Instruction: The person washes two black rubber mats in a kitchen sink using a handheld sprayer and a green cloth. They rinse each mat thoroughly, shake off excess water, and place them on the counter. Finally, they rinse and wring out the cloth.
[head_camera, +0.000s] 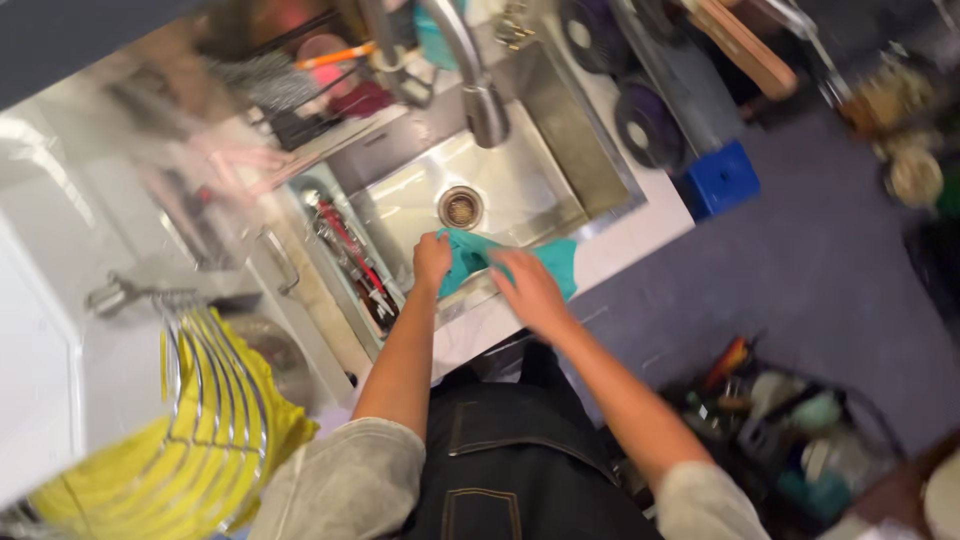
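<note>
A teal cloth (470, 262) lies draped over the near rim of a steel sink (590, 170). My left hand (432, 258) pinches the cloth's left end just inside the basin. My right hand (530, 290) presses flat on the cloth's middle, fingers spread, at the sink's front edge. The cloth's right end (556, 262) hangs over the white counter. The drain (460, 207) sits just beyond both hands, and the tap spout (484, 100) hangs above it.
A narrow tray of utensils (350, 255) lies left of the sink. A wire rack over a yellow cloth (205, 400) stands at lower left. A blue box (720, 178) and dark round lids (648, 125) sit right. A crate of items (790, 425) rests on the floor.
</note>
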